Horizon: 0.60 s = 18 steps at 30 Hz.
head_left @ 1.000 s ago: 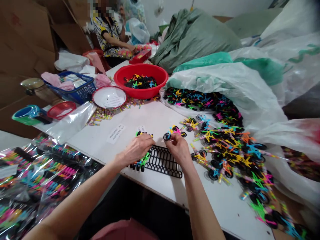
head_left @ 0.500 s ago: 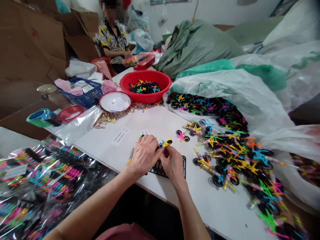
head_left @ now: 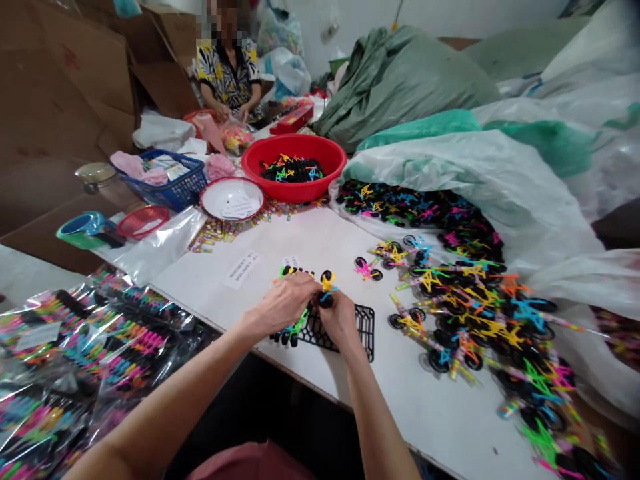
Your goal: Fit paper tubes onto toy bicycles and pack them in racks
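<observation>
A small yellow and blue toy bicycle (head_left: 327,283) with black wheels is upright between my hands. My right hand (head_left: 343,320) has its fingers closed on the bicycle from the right. From the left, my left hand (head_left: 287,300) reaches it with bent fingers, its fingertips partly hidden. Beneath both hands lies a black plastic grid tray (head_left: 364,330) with honeycomb openings. More toy bicycles (head_left: 290,330), green and blue among them, stand in a row at the tray's left end, partly covered by my left hand.
Loose toy bicycles and candy-patterned tubes (head_left: 470,313) are heaped on the right. A white sack (head_left: 500,167) spills more bicycles behind them. A red basin (head_left: 295,193), white bowl (head_left: 233,198) and blue basket (head_left: 185,177) line the back. Bagged bicycles (head_left: 95,347) lie left; a co-worker (head_left: 230,73) sits beyond.
The toy bicycle has turned from slanting to upright. My left hand has shifted, uncovering bicycles at the tray's left end. The co-worker's hands have moved to a clear bag.
</observation>
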{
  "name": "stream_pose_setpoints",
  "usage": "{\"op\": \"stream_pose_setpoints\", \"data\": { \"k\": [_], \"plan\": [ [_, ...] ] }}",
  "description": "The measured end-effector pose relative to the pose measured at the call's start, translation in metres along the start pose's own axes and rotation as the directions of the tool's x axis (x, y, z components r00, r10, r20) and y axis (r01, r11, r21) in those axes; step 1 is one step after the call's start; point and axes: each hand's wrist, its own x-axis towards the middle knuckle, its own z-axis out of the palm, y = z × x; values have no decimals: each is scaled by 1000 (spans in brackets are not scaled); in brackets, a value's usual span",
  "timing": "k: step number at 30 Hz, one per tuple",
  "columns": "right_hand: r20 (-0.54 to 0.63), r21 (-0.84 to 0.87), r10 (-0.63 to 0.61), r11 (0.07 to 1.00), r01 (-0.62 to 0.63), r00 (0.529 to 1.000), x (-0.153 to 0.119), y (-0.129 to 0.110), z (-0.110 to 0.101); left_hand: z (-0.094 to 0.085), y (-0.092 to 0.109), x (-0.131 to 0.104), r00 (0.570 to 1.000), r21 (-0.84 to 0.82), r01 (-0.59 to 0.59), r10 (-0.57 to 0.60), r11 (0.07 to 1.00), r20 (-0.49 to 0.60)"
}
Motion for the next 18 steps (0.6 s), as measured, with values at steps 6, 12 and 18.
{"op": "stream_pose_setpoints", "data": {
  "k": [6,12,18],
  "plan": [
    [97,-215,-129,965,147,987,0,3,4,10,-4,-2,995,-90,66,-72,994,-62],
    [203,-373,-145,903,213,968,-2,-7,5,14,0,0,992,-30,63,-66,998,-111],
    [294,-286,-214,910,300,932,25,17,-51,17,-3,-7,992,-89,-23,12,996,-128]
  ]
}}
